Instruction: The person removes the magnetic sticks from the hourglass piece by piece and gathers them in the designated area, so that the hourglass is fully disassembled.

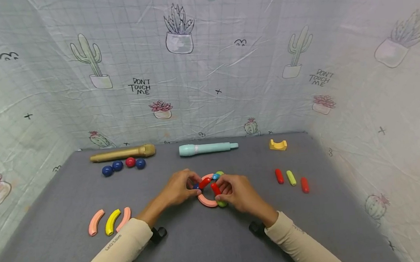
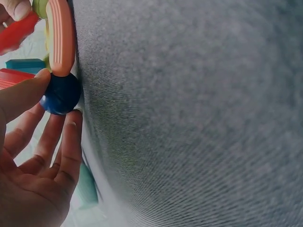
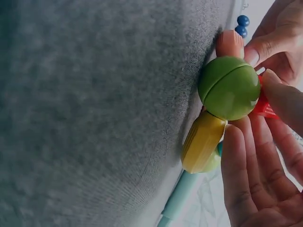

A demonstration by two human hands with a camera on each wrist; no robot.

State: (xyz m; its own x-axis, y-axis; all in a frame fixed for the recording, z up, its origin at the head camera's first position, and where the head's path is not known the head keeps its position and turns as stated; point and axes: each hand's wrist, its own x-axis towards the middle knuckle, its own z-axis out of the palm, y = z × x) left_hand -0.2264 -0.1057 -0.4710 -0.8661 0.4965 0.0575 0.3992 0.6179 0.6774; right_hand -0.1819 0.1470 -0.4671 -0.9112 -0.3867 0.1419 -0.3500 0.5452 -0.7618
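Two hands work at a ring of curved pieces and balls in the middle of the table. With thumb and fingers my left hand (image 1: pixel 180 187) pinches a blue ball (image 2: pixel 61 94) that joins the end of a pink curved piece (image 2: pixel 61 40). A red stick (image 1: pixel 204 183) slants up from that ball. My right hand (image 1: pixel 238 192) holds another red stick (image 1: pixel 216 188) beside the near green ball (image 3: pixel 229 88); fingers partly hide where they meet. A yellow curved piece (image 3: pixel 203 142) extends from this green ball. At the ring's far side shows a light blue stick (image 1: pixel 215 176).
Along the back lie a gold microphone (image 1: pixel 122 154), a mint microphone (image 1: pixel 207 148) and a yellow cradle-shaped block (image 1: pixel 278 145). Several loose balls (image 1: pixel 117 165) sit back left. Curved pieces (image 1: pixel 112 222) lie front left, short sticks (image 1: pixel 291 178) at right. A printed cloth (image 1: pixel 204 65) hangs behind.
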